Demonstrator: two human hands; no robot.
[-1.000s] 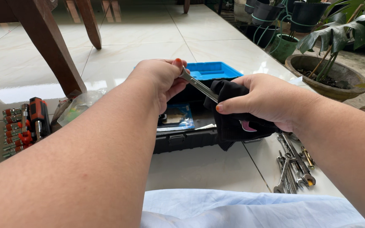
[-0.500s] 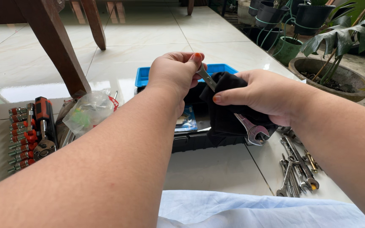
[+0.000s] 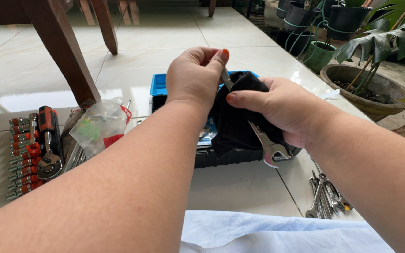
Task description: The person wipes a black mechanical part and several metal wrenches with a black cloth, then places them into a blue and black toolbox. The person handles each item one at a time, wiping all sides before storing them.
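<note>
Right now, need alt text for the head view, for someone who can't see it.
Two hands hold a steel wrench over an open black toolbox on a tiled floor: the left hand pinches its upper end, the right hand wraps a black cloth around its shaft. More wrenches lie at right, a socket set at left.

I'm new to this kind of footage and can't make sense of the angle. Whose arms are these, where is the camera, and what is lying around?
The camera sits on a person's head and looks down, so both arms are that person's own. The left hand pinches the top end of a wrench. The right hand wraps a black cloth around the wrench's shaft; its open jaw end sticks out below. Behind them on the tiled floor is an open black toolbox with a blue tray. To the left lie a row of sockets, a ratchet handle and a clear plastic bag; to the right, more wrenches and potted plants.
</note>
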